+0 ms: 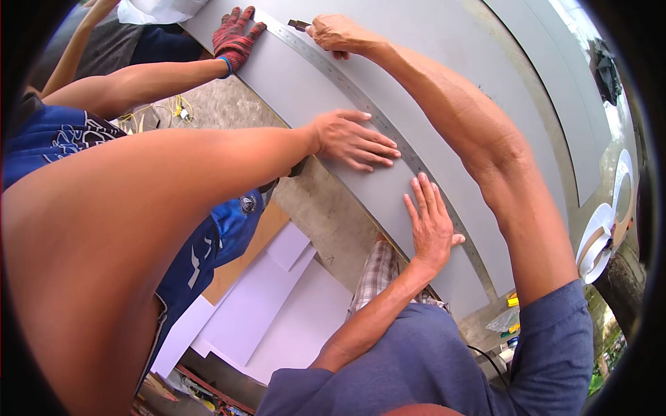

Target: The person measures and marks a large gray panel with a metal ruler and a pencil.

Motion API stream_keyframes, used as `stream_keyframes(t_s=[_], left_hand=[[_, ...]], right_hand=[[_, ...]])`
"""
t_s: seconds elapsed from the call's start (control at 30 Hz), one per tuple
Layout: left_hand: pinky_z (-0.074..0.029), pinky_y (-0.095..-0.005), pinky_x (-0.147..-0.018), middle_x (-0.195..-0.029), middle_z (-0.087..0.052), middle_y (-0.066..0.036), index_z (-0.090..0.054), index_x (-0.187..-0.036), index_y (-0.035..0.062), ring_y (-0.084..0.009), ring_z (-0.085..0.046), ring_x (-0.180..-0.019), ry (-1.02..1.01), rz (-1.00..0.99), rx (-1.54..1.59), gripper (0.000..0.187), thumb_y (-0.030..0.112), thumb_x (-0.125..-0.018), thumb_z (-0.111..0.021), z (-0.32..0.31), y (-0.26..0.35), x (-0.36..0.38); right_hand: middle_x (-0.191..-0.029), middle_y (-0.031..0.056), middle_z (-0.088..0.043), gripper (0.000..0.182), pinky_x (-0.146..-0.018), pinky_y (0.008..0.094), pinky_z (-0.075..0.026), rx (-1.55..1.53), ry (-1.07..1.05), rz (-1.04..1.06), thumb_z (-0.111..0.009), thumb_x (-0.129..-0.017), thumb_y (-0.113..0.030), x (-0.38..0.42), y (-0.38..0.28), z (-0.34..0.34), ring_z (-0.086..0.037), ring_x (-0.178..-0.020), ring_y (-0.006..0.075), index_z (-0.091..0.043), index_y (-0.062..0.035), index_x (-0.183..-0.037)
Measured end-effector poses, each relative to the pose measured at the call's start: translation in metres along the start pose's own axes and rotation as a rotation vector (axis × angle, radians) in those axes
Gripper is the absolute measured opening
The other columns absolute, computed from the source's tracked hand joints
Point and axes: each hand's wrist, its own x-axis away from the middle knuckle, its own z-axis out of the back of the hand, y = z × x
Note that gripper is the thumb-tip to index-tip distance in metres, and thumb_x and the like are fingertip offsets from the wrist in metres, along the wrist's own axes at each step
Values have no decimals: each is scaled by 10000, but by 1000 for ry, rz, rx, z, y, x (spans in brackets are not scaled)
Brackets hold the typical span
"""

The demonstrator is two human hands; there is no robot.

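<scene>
And it's a workshop we're in: metal ruler [411, 155] across a big grey sheet [291, 87], rough concrete floor [322, 215], pale panels [277, 298] lying below

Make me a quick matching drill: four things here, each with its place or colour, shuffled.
1. Ruler
2. Glove
3. Small dark tool
4. Pale sheets

A. held in a co-worker's hand
B. lower down, beside the grey surface
C. red and dark
D. lying along the grey surface

Pairs: 1-D, 2-C, 3-A, 4-B
</scene>
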Motion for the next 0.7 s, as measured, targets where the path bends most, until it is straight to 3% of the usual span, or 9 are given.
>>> stream_keyframes(t_s=[0.13,0.2,0.37,0.7], left_hand=[[-195,-626,-1223,-1621,-157,-391,-342,-1490,-167,-510,-160,-1529,-30,9,-40,1392,673,-512,-865,3,1,-1],[-170,-619,-1232,-1635,-146,-375,-371,-1510,-124,-492,-153,-1539,-73,21,-98,1345,712,-560,-828,5,2,0],[-170,-617,-1233,-1638,-148,-367,-361,-1517,-121,-491,-154,-1538,-30,12,-179,1348,710,-566,-831,-3,1,1],[-169,-620,-1231,-1641,-150,-361,-371,-1515,-119,-489,-150,-1541,-1,-2,-209,1346,699,-557,-845,-2,-1,3]], right_hand=[[-528,159,-591,546,-411,393,-524,-30,55,-6,-417,-1066,-287,-10,-11,-7,-613,-418,277,-621,78,-714],[-513,163,-578,536,-412,399,-518,-23,67,2,-419,-1057,-275,-14,-12,-10,-610,-415,279,-618,83,-712],[-495,164,-566,526,-420,411,-516,4,79,3,-412,-1053,-263,-15,-19,-13,-591,-399,278,-617,85,-716],[-676,180,-664,186,-477,412,-537,331,31,86,-520,-856,-90,-26,-37,-12,-679,-564,282,-676,10,-848]])
